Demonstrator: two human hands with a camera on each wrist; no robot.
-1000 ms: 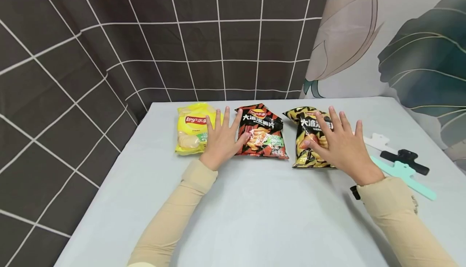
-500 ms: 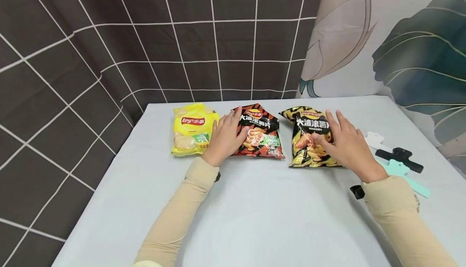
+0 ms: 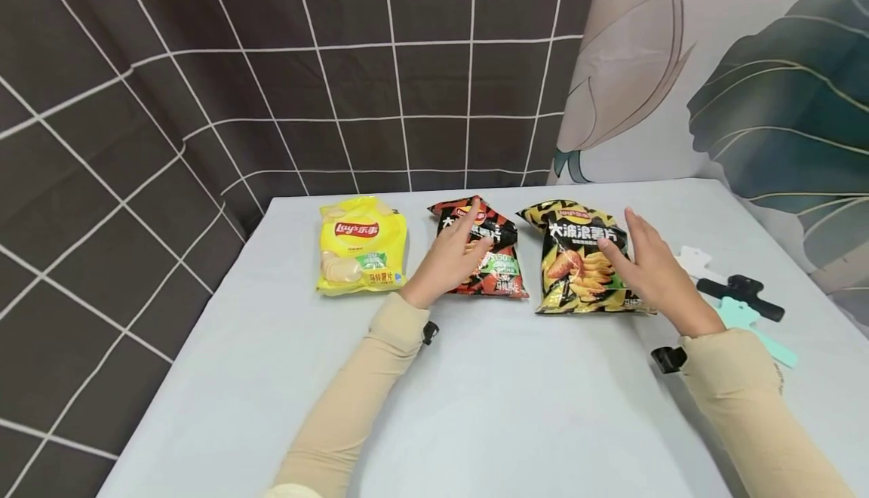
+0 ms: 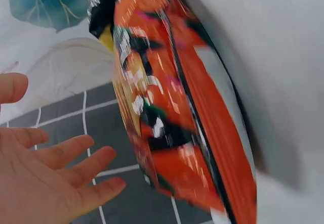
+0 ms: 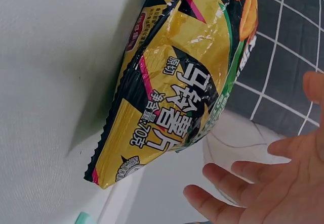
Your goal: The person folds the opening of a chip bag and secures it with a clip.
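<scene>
In the head view a yellow chip bag [image 3: 361, 245], a red and black chip bag [image 3: 505, 253] and a gold and black chip bag [image 3: 577, 256] lie in a row. The left hand [image 3: 446, 262], fingers extended, is over the left part of the red bag; the left wrist view shows a gap between the spread fingers and the red bag [image 4: 167, 113]. Beside the right edge of the gold bag is the right hand [image 3: 661, 275], fingers straight. In the right wrist view that hand [image 5: 273, 183] stands apart from the gold bag [image 5: 172, 87], holding nothing.
At the right of the white table [image 3: 475, 407] lie a white clip [image 3: 694, 260], a black clip [image 3: 743, 294] and a mint green clip [image 3: 756, 328]. Behind the table hangs a dark grid-patterned cloth [image 3: 353, 75], with a leaf-patterned cloth [image 3: 631, 136] at the right.
The left hand has moved right, from between the yellow and red bags to over the red one. The right hand has shifted off the gold bag's face and turned sideways. The view has shifted slightly.
</scene>
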